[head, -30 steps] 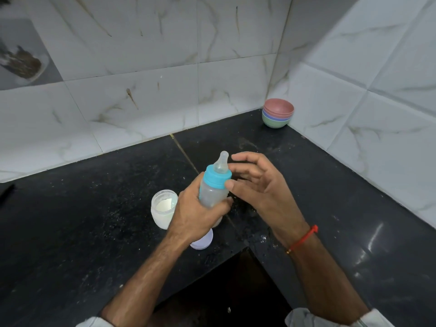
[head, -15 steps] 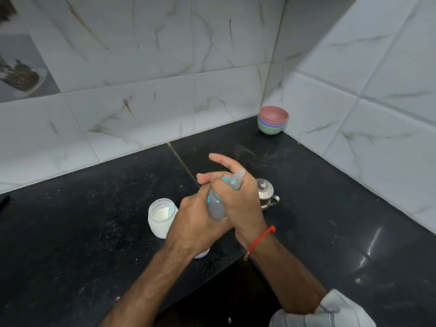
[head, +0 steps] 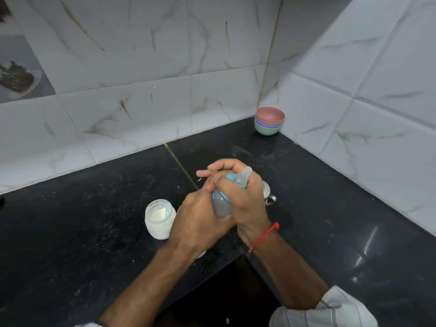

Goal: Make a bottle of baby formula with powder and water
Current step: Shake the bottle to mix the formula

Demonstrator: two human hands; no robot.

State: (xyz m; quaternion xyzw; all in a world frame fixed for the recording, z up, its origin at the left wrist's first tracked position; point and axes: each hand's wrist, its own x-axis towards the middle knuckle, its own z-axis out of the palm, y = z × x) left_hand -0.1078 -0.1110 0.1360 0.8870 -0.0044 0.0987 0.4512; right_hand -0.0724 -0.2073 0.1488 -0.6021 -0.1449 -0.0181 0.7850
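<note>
Black counter (head: 94, 232), both hands' grip clasping tilted baby bottle (head: 221, 206), teat poking above.

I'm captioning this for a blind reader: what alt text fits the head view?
Both hands grip a tilted translucent baby bottle with a blue collar over a black stone counter, left hand round the body, right hand over the collar. An open white powder jar stands left; stacked pastel bowls sit in the corner.
</note>
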